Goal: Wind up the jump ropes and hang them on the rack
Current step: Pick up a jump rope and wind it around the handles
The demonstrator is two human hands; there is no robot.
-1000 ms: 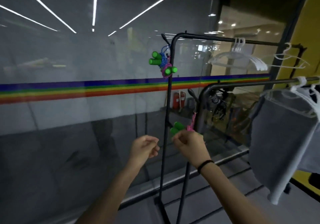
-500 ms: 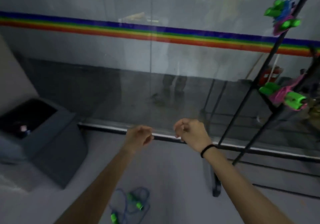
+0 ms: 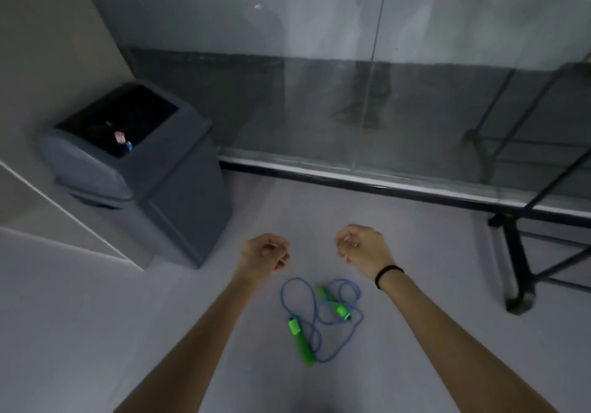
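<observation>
**Both hands free above the rope on the floor**

My left hand (image 3: 265, 254) and my right hand (image 3: 363, 248) hang side by side over the pale floor (image 3: 96, 332), a gap between them. On each the fingers are loosely curled in toward the palm, and neither has hold of anything. A black band (image 3: 388, 273) sits on my right wrist.

The jump rope (image 3: 341, 309) lies unwound on the floor below the gap, touching neither hand: at about 5 o'clock from my left hand and 7 o'clock from my right. Its blue cord (image 3: 287, 288) sprawls in loose loops. One green handle (image 3: 302, 345) lies at the 7 o'clock edge of the tangle, and the other handle sits near its middle.

The black foot of the rack (image 3: 515, 268) stands at 3 o'clock from my right hand, well apart from the rope. A dark grey bin (image 3: 179, 207) stands at 10 o'clock from my left hand, against the glass wall (image 3: 319, 60).
</observation>
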